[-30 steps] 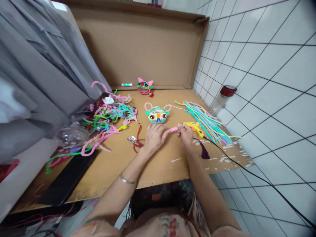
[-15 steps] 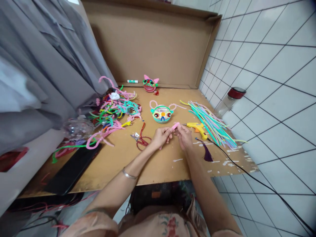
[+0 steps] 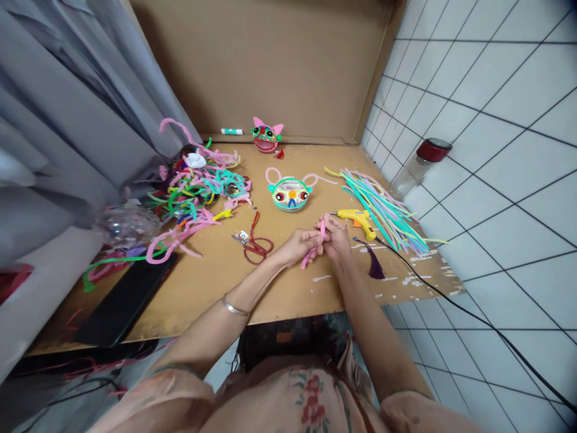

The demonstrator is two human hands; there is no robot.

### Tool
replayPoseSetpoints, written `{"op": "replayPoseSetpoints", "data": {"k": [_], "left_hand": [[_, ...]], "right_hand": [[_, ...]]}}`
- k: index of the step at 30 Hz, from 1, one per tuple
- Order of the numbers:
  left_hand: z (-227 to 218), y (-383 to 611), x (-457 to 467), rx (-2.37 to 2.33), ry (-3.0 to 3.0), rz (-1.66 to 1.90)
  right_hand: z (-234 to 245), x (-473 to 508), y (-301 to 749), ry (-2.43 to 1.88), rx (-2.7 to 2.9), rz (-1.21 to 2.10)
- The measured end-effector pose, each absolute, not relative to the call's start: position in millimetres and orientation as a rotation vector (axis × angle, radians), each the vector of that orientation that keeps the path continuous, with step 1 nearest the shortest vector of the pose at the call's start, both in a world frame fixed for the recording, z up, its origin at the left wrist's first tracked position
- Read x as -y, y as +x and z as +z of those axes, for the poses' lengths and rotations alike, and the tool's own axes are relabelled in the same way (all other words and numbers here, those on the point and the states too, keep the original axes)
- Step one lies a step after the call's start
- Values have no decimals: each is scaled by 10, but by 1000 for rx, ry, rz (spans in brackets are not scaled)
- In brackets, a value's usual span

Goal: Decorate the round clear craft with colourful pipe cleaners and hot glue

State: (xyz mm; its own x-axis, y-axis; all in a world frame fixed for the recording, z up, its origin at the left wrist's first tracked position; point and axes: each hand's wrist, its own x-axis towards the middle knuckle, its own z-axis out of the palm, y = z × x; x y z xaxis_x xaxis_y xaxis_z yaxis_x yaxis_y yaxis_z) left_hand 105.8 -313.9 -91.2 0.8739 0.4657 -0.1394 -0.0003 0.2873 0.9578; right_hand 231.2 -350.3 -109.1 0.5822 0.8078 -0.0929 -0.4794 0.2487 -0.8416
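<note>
Between my two hands is a pink pipe cleaner [image 3: 323,227], its lower end hanging below the fingers. My left hand [image 3: 301,245] is closed on it from the left, and my right hand [image 3: 336,237] pinches it from the right. Just beyond them sits an animal-face craft [image 3: 290,199] edged in green, with red eyes, an orange nose and pink loop ears. A yellow glue gun [image 3: 358,221] lies right of my right hand, nozzle towards it. Red-handled scissors [image 3: 255,248] rest to the left of my left hand.
Loose pipe cleaners [image 3: 383,210] lie at the right; a tangled heap [image 3: 207,186] fills the left. A second face craft [image 3: 266,136] and a glue stick [image 3: 232,131] stand at the back. A purple tassel [image 3: 375,264], black cord [image 3: 433,294], jar [image 3: 417,168] and black flat case [image 3: 126,300] are around.
The pink pipe cleaner has turned from slanting to nearly upright between my fingers, and its lower end now shows. The whole view has tipped downward slightly.
</note>
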Motion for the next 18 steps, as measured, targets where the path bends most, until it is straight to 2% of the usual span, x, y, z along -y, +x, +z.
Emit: {"op": "replayPoseSetpoints", "data": {"k": [18], "left_hand": [[-900,992,3065,-377,941,164]], "right_hand": [[-976,3528,2421,-829,386,851]]}}
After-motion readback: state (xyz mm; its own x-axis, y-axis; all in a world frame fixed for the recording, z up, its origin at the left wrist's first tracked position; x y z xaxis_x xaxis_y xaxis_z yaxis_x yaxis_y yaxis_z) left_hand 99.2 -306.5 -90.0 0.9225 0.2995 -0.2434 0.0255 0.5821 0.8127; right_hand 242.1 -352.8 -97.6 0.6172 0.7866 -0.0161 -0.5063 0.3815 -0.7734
